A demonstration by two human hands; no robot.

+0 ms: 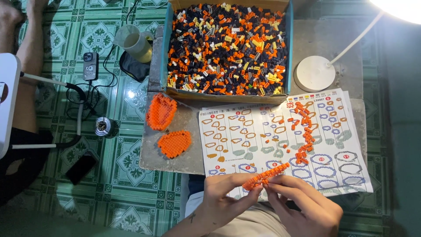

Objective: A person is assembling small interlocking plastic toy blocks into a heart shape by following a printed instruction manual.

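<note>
Both of my hands hold a long curved strip of small orange bricks (265,174) over the near edge of the instruction sheet (280,140). My left hand (223,195) pinches its lower left end. My right hand (302,202) grips it from the right with thumb and fingertips. A line of loose orange bricks (305,131) lies on the sheet. Two flat orange brick plates (161,112) (174,143) rest on the grey slab (169,164) to the left. Behind stands a cardboard box (228,48) full of orange, black, yellow and white small bricks.
A white lamp base (315,73) stands at the slab's back right, its arm reaching to the upper right. On the green tiled floor lie a plastic jug (133,41), a phone (90,66), cables, a small can (104,126) and a dark phone (81,169). A person's leg (26,52) is at left.
</note>
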